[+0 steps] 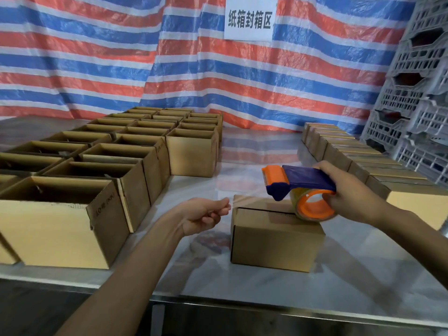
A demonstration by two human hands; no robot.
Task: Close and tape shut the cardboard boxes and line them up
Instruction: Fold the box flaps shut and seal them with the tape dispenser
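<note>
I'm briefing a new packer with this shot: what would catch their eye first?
Probably the orange and blue tape dispenser in the right hand, over the closed box at the centre. Then the block of open boxes on the left, and the striped tarp behind.

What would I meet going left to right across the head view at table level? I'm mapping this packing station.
Open boxes → left hand → closed box being taped → tape dispenser → right hand → row of sealed boxes → grey crates.
</note>
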